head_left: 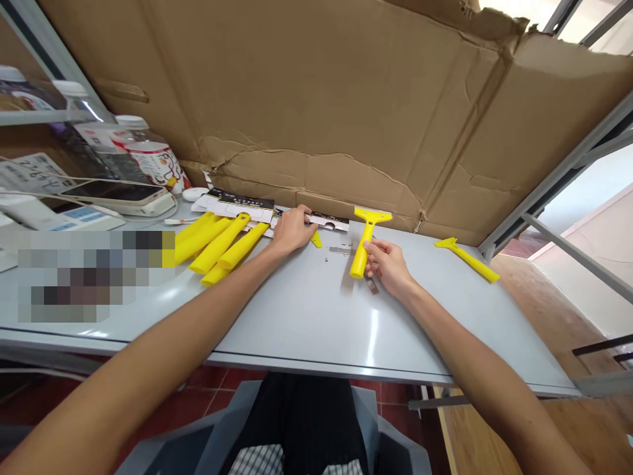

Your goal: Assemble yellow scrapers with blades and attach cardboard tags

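My right hand (388, 264) grips a yellow scraper (364, 247) by its handle, with the wide head pointing away from me, raised off the table. A thin metal strip (372, 285) shows just under those fingers. My left hand (295, 229) is closed at the back of the table, its fingers curled on a small yellow plastic piece (316, 239) that is partly hidden. Between the hands lie a flat metal blade (340, 250) and a few tiny screws (326, 260). A black-and-white packaging card (329, 220) lies behind my left hand.
Several yellow scrapers (222, 247) with card headers lie left of my left hand. Another yellow scraper (469, 260) rests at the right. Bottles (151, 155), a phone (116, 191) and a white cable crowd the left. A cardboard sheet (316, 99) walls the table's back.
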Motion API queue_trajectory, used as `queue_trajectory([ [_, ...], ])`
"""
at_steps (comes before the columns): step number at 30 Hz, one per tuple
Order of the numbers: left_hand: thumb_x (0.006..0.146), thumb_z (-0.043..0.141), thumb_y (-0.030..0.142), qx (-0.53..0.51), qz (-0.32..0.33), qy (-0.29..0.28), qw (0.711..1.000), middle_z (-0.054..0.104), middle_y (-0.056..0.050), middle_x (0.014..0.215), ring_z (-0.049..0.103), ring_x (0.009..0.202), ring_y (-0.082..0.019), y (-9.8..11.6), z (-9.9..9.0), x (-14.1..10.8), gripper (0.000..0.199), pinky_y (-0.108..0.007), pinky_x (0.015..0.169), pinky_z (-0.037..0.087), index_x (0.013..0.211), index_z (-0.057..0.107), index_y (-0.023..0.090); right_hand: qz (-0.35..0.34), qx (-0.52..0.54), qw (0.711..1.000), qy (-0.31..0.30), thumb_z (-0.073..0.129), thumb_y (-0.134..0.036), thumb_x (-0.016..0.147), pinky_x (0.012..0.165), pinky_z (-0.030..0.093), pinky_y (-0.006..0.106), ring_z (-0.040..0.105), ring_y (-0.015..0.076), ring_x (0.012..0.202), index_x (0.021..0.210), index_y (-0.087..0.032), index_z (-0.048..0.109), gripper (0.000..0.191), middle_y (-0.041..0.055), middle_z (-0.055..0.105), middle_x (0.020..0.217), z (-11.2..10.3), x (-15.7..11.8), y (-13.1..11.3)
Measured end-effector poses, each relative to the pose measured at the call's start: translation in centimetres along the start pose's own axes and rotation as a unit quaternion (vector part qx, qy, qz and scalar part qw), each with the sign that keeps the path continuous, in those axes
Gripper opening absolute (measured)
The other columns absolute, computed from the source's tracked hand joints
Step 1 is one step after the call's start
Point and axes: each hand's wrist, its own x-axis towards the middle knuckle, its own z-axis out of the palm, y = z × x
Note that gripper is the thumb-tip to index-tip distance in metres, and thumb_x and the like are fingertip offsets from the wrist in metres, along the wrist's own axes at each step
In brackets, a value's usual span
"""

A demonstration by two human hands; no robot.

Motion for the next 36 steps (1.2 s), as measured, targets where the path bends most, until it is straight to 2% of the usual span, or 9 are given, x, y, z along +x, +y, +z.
queue_trajectory([
  [4,0.092,0.067,0.043,-0.039,0.014,0.038,0.998,0.079,-0.011,0.126,0.068,0.127,-0.035,0.1,-0.3,-0.4,0.050,-0.044,0.110,0.049,0.136,0.068,0.019,-0.001,0.011,1.000,0.008,0.095,-0.053,0.072,0.041,0.047,0.023,0.056,0.0108,0.049,0.097,-0.015,0.072,0.050,-0.0003,0.065,0.066,0.1,-0.3,-0.5],
  [8,0.092,0.068,0.054,-0.047,0.007,0.019,0.999,0.076,-0.017,0.132,0.066,0.130,-0.038,0.9,0.0,-0.9,0.067,-0.046,0.109,0.048,0.146,0.063,0.014,0.003,0.015,1.000,0.009,0.095,-0.053,0.071,0.041,0.046,0.023,0.055,0.0102,0.048,0.094,-0.015,0.072,0.050,-0.0011,0.063,0.064,0.3,-0.5,-0.7],
  [15,0.090,0.072,0.033,-0.109,-0.005,0.036,0.993,0.083,-0.007,0.110,0.071,0.119,-0.032,1.0,0.3,-0.6,0.030,-0.043,0.112,0.046,0.117,0.078,0.022,0.017,0.003,1.000,0.007,0.094,-0.055,0.073,0.040,0.044,0.023,0.053,0.0105,0.046,0.095,-0.016,0.072,0.050,-0.0018,0.062,0.060,0.6,-1.0,-0.7],
  [17,0.089,0.072,0.032,-0.121,-0.005,0.039,0.992,0.083,-0.007,0.107,0.072,0.118,-0.031,1.0,0.2,-0.6,0.031,-0.043,0.112,0.047,0.118,0.078,0.021,0.017,0.002,1.000,0.008,0.094,-0.054,0.073,0.040,0.045,0.023,0.054,0.0108,0.048,0.097,-0.015,0.072,0.050,-0.0006,0.063,0.063,0.7,-1.1,-0.7],
  [22,0.082,0.083,0.040,-0.122,-0.023,0.028,0.992,0.082,-0.010,0.116,0.070,0.123,-0.033,1.3,0.4,-0.8,0.055,-0.045,0.110,0.048,0.132,0.071,0.020,0.011,-0.001,1.000,0.003,0.092,-0.051,0.077,0.042,0.045,0.023,0.054,0.0114,0.050,0.097,-0.016,0.073,0.045,0.0002,0.063,0.063,0.7,-1.1,-0.5],
  [26,0.079,0.084,0.028,-0.151,-0.016,0.050,0.987,0.083,-0.006,0.103,0.073,0.113,-0.031,1.4,0.6,-0.6,0.049,-0.044,0.107,0.050,0.126,0.073,0.022,0.019,-0.008,1.000,-0.005,0.090,-0.049,0.081,0.042,0.044,0.024,0.054,0.0117,0.049,0.100,-0.017,0.071,0.042,0.0013,0.065,0.067,0.5,-1.0,-0.1],
  [30,0.080,0.084,0.027,-0.204,0.011,0.078,0.976,0.081,-0.005,0.093,0.074,0.101,-0.026,1.3,0.2,-0.7,0.033,-0.040,0.104,0.052,0.112,0.076,0.021,0.027,-0.013,1.000,-0.002,0.090,-0.048,0.081,0.041,0.043,0.024,0.055,0.0122,0.049,0.102,-0.017,0.070,0.042,0.0018,0.066,0.068,0.6,-1.0,0.0],
  [33,0.083,0.080,0.033,-0.262,0.009,0.052,0.964,0.080,-0.005,0.099,0.073,0.083,-0.021,1.5,-0.4,-1.2,0.016,-0.035,0.085,0.059,0.092,0.073,0.021,0.021,-0.002,1.000,0.002,0.089,-0.047,0.081,0.042,0.045,0.024,0.055,0.0115,0.049,0.100,-0.016,0.071,0.040,0.0018,0.066,0.068,0.8,-1.0,-0.3],
  [36,0.087,0.075,0.036,-0.359,-0.033,-0.026,0.932,0.076,-0.006,0.102,0.068,0.064,-0.016,2.1,-1.1,-1.8,0.020,-0.030,0.059,0.055,0.086,0.063,0.020,0.013,0.017,1.000,0.023,0.090,-0.043,0.080,0.041,0.046,0.023,0.056,0.0109,0.051,0.098,-0.015,0.072,0.038,0.0027,0.068,0.072,0.9,-1.0,-0.7],
])
